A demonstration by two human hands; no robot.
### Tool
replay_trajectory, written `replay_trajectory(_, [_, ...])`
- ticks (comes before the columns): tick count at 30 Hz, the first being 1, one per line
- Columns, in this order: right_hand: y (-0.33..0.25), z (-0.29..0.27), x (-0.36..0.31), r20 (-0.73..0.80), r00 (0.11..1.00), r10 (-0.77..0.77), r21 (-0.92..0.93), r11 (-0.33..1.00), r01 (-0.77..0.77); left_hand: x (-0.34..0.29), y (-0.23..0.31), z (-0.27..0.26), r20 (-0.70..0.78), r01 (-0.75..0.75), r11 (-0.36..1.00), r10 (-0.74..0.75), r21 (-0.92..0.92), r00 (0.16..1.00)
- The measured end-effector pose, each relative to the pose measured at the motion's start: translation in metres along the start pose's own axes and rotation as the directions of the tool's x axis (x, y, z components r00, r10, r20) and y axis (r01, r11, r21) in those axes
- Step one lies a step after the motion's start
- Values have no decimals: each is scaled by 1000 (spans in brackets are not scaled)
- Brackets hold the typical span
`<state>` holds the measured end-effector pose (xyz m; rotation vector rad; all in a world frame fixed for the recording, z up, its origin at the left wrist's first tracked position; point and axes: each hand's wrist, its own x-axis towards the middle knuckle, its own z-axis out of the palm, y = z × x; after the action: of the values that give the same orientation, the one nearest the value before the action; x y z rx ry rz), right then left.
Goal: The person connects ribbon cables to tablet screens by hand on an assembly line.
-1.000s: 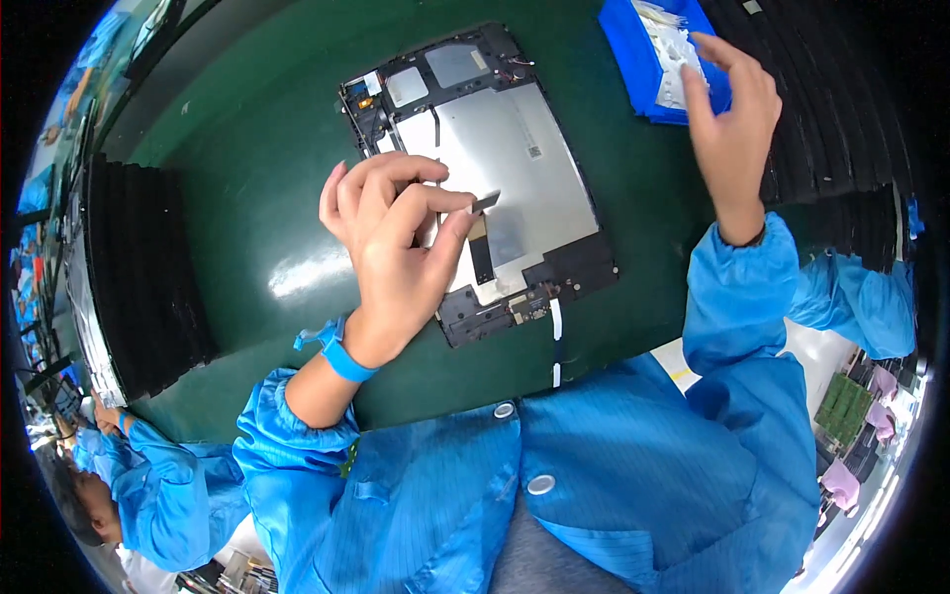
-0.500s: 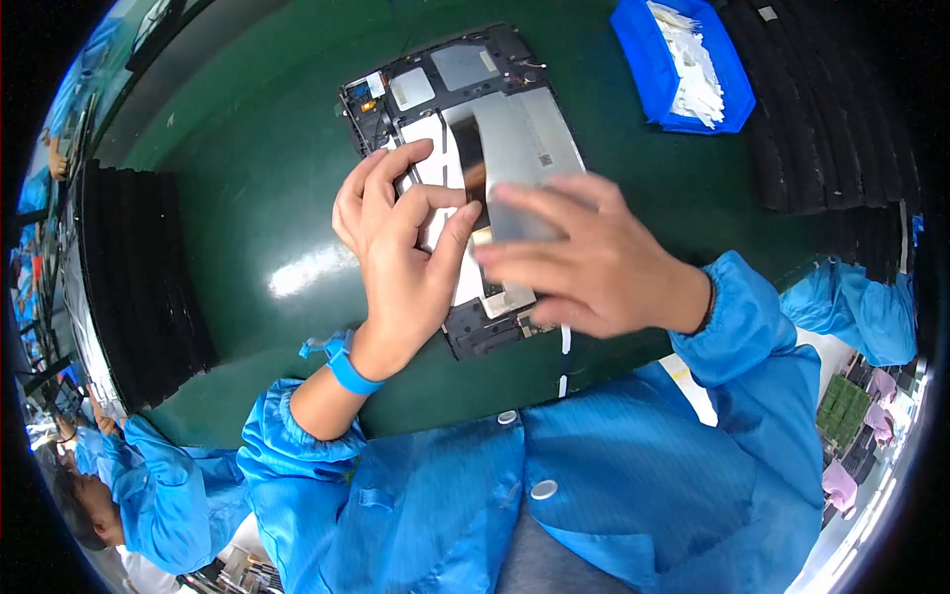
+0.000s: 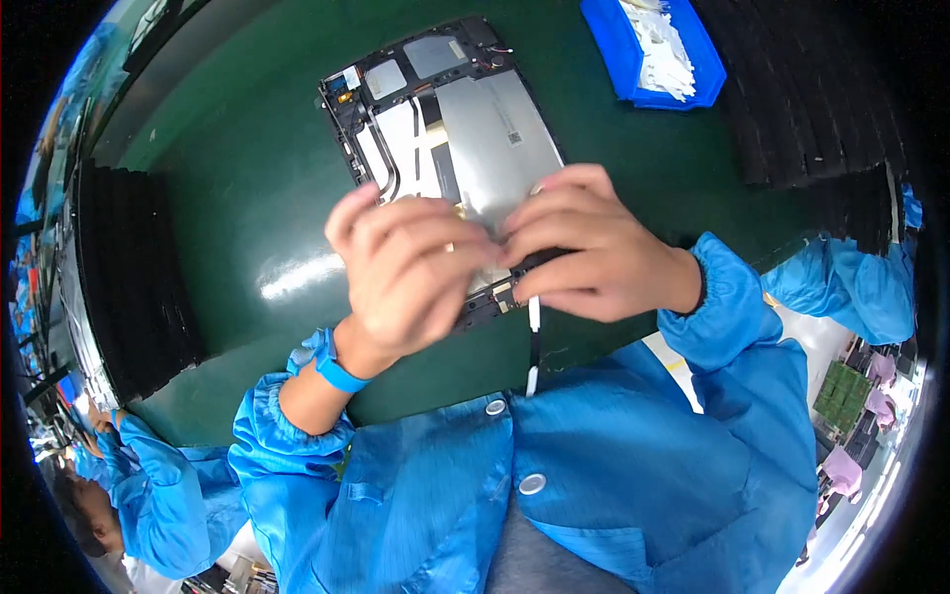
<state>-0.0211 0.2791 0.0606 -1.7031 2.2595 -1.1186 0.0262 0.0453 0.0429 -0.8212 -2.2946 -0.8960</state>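
In the head view, a dark green table (image 3: 237,223) filled the middle, glare lying left of centre. A black stack (image 3: 139,267) stood at left and another black pile (image 3: 821,109) at upper right, beside a blue bin (image 3: 602,48) of white strips (image 3: 665,61). A person in blue (image 3: 168,505) sat at lower left; a blue sleeve (image 3: 856,297) and a green board (image 3: 841,396) showed at right. The device (image 3: 495,144) lay tilted on the table, upper centre. Over its lower part the left hand (image 3: 411,267) and right hand (image 3: 594,247) came together at the fingertips; whether either pinched anything could not be told. Blur softened the left fingers, both hands hid much of the device's lower end, and the top edge cut off the bin.
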Motion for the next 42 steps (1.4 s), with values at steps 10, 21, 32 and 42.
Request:
replay_trajectory(10, [3,17,3,-288,955,69,22,998,-65,-7,22,7,-70,-239,971,240,30,968])
replay_trajectory(21, [3,19,0,-362,916,170,91,985,-147,1,24,2,2,-260,906,275,335,961])
replay_trajectory(32, [-1,-1,1,-328,885,330,78,943,-323,-6,24,-3,151,-528,786,508,322,848])
replay_trajectory(42, [64,-77,-35,-721,693,22,-574,541,-614,34,2,19,16,357,934,-358,20,934])
